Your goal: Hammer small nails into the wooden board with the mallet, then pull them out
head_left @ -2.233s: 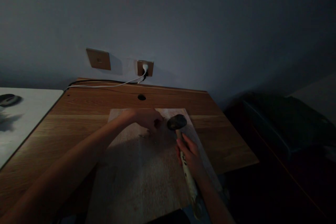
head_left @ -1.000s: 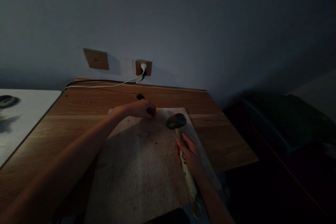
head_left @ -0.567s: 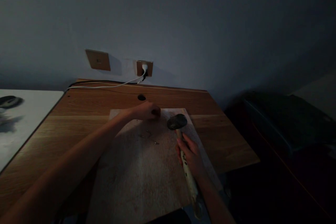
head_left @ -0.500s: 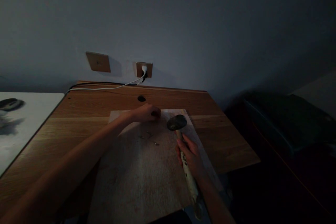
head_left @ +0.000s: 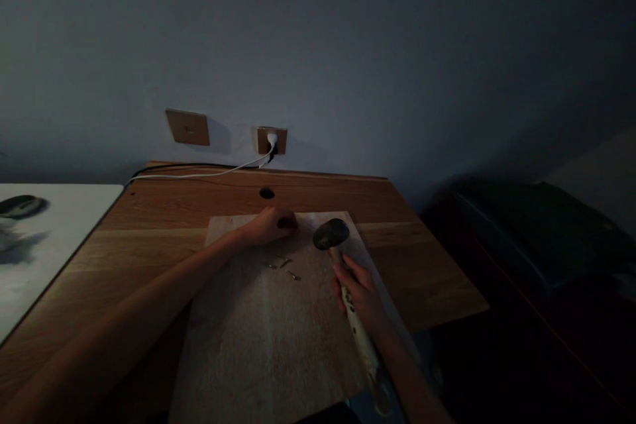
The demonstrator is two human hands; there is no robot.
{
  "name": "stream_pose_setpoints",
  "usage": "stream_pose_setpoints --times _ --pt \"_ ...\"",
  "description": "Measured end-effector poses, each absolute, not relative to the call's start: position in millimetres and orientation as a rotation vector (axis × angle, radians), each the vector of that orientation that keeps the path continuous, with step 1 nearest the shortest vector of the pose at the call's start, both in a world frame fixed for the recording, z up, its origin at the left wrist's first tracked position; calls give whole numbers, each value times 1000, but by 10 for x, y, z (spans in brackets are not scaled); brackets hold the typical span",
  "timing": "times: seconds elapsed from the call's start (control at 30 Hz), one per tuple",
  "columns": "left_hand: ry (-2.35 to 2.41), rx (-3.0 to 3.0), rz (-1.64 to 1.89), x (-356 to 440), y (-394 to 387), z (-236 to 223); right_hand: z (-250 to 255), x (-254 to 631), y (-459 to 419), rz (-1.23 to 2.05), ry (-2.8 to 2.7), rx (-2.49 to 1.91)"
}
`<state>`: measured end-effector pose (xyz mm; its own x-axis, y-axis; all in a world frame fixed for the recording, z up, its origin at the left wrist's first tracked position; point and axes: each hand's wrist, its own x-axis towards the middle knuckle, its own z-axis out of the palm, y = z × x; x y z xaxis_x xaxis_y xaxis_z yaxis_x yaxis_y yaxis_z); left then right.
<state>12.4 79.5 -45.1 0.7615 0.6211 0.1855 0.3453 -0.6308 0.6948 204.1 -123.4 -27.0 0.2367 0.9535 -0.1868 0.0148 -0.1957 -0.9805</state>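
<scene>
My right hand is wrapped round the pale, dark-spotted handle of a hammer. Its dark, rounded head is raised toward the far right part of a wooden board. Near the board's far edge my left hand is closed, its fingertips curled together and lost in shadow; whatever they pinch is too dark to make out. Just this side of that hand lie several small metal pieces on the board, which look like screws or nails.
Under the board is a wooden desk with a round cable hole. A white cable runs to the wall socket. A white surface with a dark computer mouse is at left; a dark padded seat at right.
The view has shifted a little, so the desk and board sit lower. My left hand has edged slightly left, staying closed. The hammer has hardly moved.
</scene>
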Motion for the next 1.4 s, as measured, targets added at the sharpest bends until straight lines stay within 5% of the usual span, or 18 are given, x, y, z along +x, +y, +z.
stream_pose_setpoints --times 0.43,0.87,1.4 --pt "659 2266 555 118 805 -439 68 1882 -929 1112 -1164 -1439" --pt "752 2357 456 -108 1000 -332 -101 1737 -828 1160 -1195 -1478" --pt "513 2511 -40 -79 584 41 -275 1887 -1233 1127 -1075 -1537"
